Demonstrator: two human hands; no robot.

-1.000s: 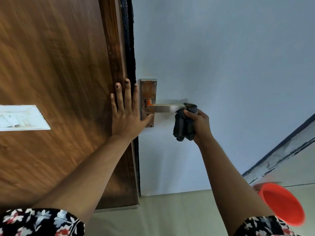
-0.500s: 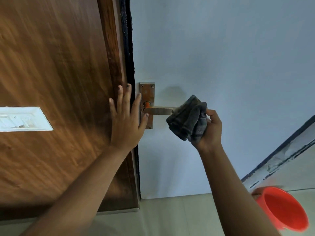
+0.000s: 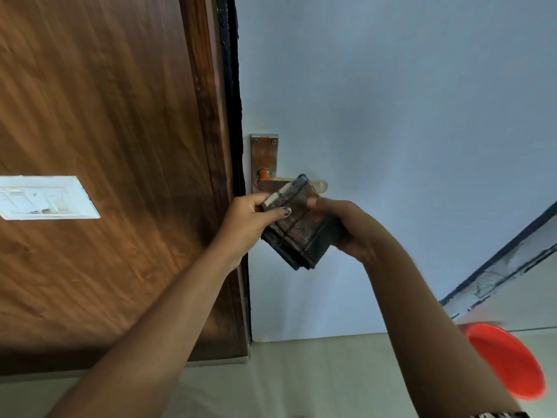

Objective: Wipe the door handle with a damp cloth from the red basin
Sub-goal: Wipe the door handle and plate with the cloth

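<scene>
A dark checked cloth [image 3: 297,226], folded flat, is held between both hands just in front of and below the metal door handle [image 3: 320,186]. My left hand [image 3: 247,223] pinches the cloth's left edge with thumb on top. From the right, my right hand [image 3: 346,227] grips the cloth's other side. The lever juts right from a rusty backplate [image 3: 264,153] on the pale blue door [image 3: 391,116]; the cloth covers part of the lever. The red basin [image 3: 509,360] sits on the floor at the lower right.
A brown wooden panel [image 3: 105,146] with a white switch plate [image 3: 45,197] fills the left. A dark frame strip [image 3: 233,86] runs between panel and door. Pale floor tiles [image 3: 301,381] lie below. A wall edge with dark trim [image 3: 506,267] slants at the right.
My left hand left the door frame and took hold of the cloth. My right hand pulled the cloth off the lever's end, and it now lies spread flat between both hands.
</scene>
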